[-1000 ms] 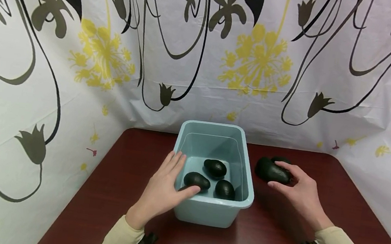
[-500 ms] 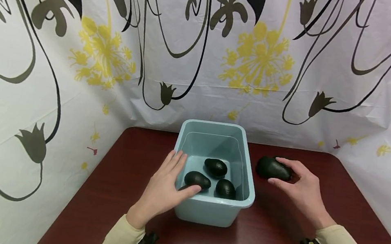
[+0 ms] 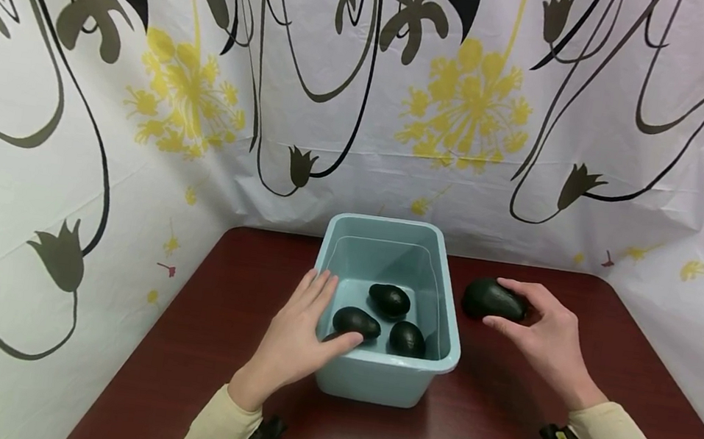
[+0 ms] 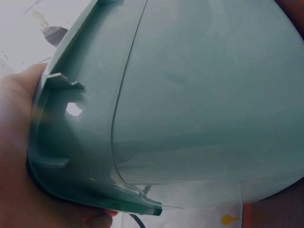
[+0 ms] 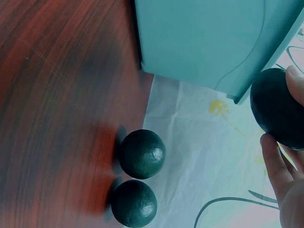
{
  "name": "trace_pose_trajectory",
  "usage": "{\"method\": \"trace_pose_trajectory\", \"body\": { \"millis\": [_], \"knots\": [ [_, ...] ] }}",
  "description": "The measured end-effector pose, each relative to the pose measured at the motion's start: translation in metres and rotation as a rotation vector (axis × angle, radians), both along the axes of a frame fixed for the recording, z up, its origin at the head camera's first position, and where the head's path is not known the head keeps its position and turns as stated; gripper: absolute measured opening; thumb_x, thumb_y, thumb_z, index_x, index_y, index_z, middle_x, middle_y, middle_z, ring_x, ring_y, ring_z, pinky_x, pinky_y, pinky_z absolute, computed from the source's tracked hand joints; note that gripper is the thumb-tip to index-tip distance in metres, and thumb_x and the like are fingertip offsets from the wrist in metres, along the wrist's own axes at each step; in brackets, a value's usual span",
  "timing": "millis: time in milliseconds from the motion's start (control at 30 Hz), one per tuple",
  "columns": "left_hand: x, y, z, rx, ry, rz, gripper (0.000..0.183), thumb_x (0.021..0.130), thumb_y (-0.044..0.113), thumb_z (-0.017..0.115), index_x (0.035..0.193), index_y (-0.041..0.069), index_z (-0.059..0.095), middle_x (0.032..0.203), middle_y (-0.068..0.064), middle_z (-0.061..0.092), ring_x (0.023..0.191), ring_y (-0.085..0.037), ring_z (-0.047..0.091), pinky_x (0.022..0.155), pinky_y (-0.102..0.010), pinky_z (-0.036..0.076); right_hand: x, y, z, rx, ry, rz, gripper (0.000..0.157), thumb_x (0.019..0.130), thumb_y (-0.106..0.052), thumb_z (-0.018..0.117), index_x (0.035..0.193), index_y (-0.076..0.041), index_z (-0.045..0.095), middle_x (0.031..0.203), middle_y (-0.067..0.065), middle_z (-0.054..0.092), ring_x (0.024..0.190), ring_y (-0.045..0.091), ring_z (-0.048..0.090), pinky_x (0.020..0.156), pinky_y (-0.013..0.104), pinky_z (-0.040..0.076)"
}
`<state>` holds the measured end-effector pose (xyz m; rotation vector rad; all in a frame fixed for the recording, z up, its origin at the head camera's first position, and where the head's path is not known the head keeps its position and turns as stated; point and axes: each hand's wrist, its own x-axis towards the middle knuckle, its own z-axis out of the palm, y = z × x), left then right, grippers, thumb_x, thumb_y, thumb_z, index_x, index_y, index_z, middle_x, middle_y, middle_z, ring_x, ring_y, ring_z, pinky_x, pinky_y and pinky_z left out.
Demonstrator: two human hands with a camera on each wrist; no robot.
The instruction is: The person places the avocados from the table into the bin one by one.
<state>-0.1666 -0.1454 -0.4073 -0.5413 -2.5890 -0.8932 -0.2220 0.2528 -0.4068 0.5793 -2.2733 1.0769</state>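
Observation:
My right hand (image 3: 546,341) pinches a dark green avocado (image 3: 491,301) between thumb and fingers, to the right of a light blue plastic bin (image 3: 370,385). In the right wrist view this avocado (image 5: 274,107) is held up off the table, while two more avocados (image 5: 142,154) sit on the tabletop; the held one and the hand hide those two in the head view. Inside the bin lie three avocados (image 3: 389,301), one partly behind my left thumb. My left hand (image 3: 292,341) rests on the bin's near left corner, fingers straight along the rim and thumb across the front edge.
The dark red wooden table (image 3: 216,335) ends close behind the bin. A white patterned cloth (image 3: 365,117) hangs along the back and both sides. Each wrist carries a small black camera (image 3: 560,437).
The held avocado has risen slightly with my right hand and now covers the avocado that showed behind it. My left hand stays on the bin.

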Motion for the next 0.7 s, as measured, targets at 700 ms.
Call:
{"method": "trace_pose_trajectory", "body": {
  "millis": [700],
  "knots": [
    [-0.001, 0.0, -0.001, 0.003, 0.006, 0.001, 0.1, 0.085, 0.078, 0.056, 0.156, 0.01, 0.038, 0.163, 0.0, 0.029, 0.153, -0.023, 0.014, 0.112, -0.056, 0.031, -0.007, 0.002, 0.004, 0.021, 0.071, 0.013, 0.071, 0.066, -0.014, 0.096, 0.131, -0.023, 0.068, 0.121, -0.006, 0.065, 0.101, 0.009, 0.059, 0.075, 0.011, 0.047]
  ]
}}
